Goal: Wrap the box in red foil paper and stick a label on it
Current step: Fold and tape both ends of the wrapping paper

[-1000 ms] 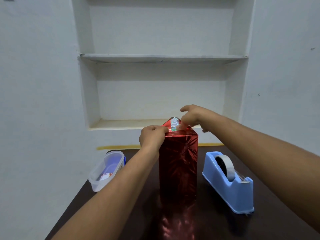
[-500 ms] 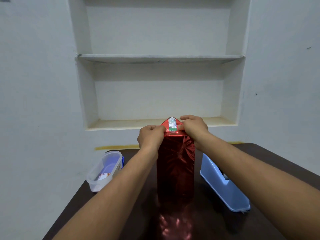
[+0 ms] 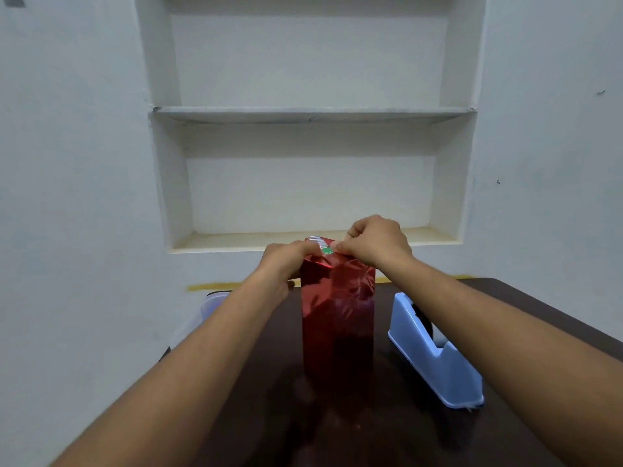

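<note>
A tall box wrapped in shiny red foil [image 3: 338, 318] stands upright in the middle of the dark table [image 3: 397, 429]. At its top a small foil flap [image 3: 320, 243] with a silver inside and a green patch sticks up. My left hand [image 3: 286, 261] pinches the foil at the top left corner of the box. My right hand [image 3: 376, 242] pinches the foil at the top right, fingers curled over the edge. The far side of the box top is hidden behind my hands.
A light blue tape dispenser [image 3: 435, 352] sits to the right of the box. A clear plastic container [image 3: 205, 308] lies at the left table edge, mostly hidden by my left forearm. White wall shelves [image 3: 310, 112] rise behind the table.
My right hand has come down from above the flap onto the top right corner of the box. The flap now sits lower between my hands. The view has shifted slightly.
</note>
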